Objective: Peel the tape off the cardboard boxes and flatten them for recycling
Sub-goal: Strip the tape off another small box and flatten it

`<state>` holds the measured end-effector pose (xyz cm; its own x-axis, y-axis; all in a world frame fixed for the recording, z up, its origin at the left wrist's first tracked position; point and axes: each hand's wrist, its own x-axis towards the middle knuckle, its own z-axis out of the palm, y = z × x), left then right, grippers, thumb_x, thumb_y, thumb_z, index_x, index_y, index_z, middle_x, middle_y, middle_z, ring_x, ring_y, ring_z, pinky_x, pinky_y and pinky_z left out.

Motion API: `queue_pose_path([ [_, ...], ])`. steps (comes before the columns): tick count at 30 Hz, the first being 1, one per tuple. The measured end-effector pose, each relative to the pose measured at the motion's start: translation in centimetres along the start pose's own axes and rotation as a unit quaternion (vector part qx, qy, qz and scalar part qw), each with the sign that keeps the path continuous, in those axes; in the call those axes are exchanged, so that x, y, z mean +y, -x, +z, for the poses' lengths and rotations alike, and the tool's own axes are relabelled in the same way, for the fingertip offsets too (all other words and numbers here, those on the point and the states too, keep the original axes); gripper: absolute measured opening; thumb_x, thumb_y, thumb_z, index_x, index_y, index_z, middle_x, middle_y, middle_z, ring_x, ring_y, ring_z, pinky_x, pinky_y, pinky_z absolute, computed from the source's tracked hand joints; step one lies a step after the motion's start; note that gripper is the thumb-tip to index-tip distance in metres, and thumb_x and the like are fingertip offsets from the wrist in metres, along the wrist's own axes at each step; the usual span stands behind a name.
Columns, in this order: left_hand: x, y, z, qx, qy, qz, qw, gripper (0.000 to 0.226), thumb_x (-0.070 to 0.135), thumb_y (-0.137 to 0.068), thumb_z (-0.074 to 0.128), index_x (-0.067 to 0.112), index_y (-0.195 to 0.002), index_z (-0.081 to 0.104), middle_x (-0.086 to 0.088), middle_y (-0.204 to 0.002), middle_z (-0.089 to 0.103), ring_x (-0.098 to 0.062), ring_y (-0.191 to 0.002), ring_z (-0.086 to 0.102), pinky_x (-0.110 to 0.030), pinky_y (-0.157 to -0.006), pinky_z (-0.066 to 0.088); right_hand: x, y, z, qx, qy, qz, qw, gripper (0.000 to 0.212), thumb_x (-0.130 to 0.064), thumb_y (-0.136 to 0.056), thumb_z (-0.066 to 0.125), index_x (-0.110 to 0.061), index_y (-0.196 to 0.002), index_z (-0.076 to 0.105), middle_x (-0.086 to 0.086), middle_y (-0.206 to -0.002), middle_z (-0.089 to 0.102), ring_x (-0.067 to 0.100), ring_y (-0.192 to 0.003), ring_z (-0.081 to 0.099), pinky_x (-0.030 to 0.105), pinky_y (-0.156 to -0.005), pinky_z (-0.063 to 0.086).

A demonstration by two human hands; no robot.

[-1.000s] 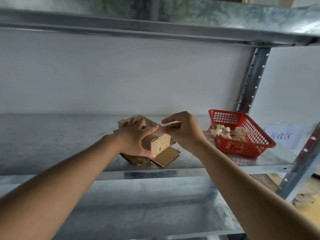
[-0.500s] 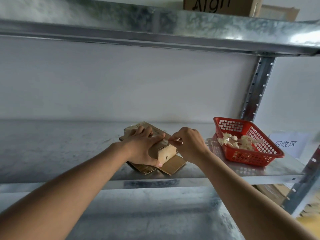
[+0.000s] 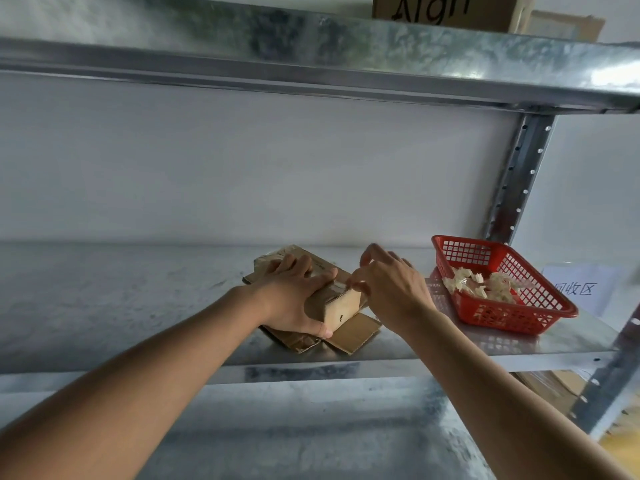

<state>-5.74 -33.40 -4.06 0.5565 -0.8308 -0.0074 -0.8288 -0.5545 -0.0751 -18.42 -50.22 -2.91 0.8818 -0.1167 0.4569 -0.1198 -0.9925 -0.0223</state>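
The left hand (image 3: 294, 299) clasps a small brown cardboard box (image 3: 341, 306) near the galvanised metal shelf's (image 3: 138, 306) front edge. The right hand (image 3: 391, 289) pinches clear tape (image 3: 349, 285) at its top, atop flattened brown cardboard (image 3: 356, 336).

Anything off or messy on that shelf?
Nothing stands out. Left hand holds the small cardboard box on flattened cardboard; right hand pinches at its top edge. Tape scraps sit inside the red basket, none spilled.

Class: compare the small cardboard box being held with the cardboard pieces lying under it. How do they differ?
The small box is still folded up with standing sides; the cardboard pieces lie flat. The left hand grips the box while the right hand pinches at its top edge; the pieces lie untouched beneath. Both are brown cardboard.
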Motion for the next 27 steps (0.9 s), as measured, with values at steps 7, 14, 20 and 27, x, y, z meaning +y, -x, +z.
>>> queue_pose_path([
  [7, -0.2, -0.3, 0.1, 0.009, 0.024, 0.007, 1.000, 0.109, 0.081, -0.077, 0.063, 0.047, -0.161, 0.002, 0.004, -0.148, 0.022, -0.027, -0.146, 0.011, -0.047, -0.117, 0.018, 0.5, -0.6, 1.0, 0.008, -0.073, 0.025, 0.997, 0.014, -0.022, -0.097, 0.070, -0.016, -0.103, 0.081, -0.002, -0.099, 0.057, 0.018, -0.083, 0.062, 0.038, -0.073, 0.057],
  [14, -0.1, -1.9, 0.9, 0.039, 0.075, 0.034, 0.996, 0.103, 0.070, -0.080, 0.068, 0.050, -0.161, 0.006, 0.010, -0.156, 0.020, -0.023, -0.148, 0.007, -0.047, -0.119, 0.021, 1.7, -0.1, -0.1, 0.154, -0.272, 0.188, 0.931, 0.008, -0.028, -0.089, 0.079, -0.023, -0.093, 0.083, -0.011, -0.086, 0.067, 0.003, -0.080, 0.061, 0.019, -0.068, 0.045],
  [20, 1.4, -3.9, 0.4, 0.008, 0.097, 0.059, 0.993, 0.102, 0.062, -0.083, 0.070, 0.051, -0.161, 0.006, 0.010, -0.170, 0.007, -0.022, -0.157, -0.003, -0.048, -0.124, 0.014, 4.4, 1.4, -1.3, 0.162, -0.152, 0.168, 0.960, 0.019, -0.016, -0.088, 0.081, -0.019, -0.107, 0.082, 0.000, -0.102, 0.074, 0.001, -0.079, 0.059, 0.002, -0.065, 0.034],
  [27, 4.1, -6.0, 0.0, -0.004, 0.095, 0.080, 0.992, 0.105, 0.066, -0.078, 0.071, 0.056, -0.159, 0.005, 0.012, -0.171, 0.005, -0.021, -0.157, -0.002, -0.056, -0.124, 0.020, 10.2, 3.3, -4.0, 0.143, -0.002, 0.187, 0.972, 0.014, 0.000, -0.093, 0.067, -0.007, -0.094, 0.080, 0.012, -0.106, 0.067, 0.020, -0.082, 0.061, 0.019, -0.067, 0.048],
])
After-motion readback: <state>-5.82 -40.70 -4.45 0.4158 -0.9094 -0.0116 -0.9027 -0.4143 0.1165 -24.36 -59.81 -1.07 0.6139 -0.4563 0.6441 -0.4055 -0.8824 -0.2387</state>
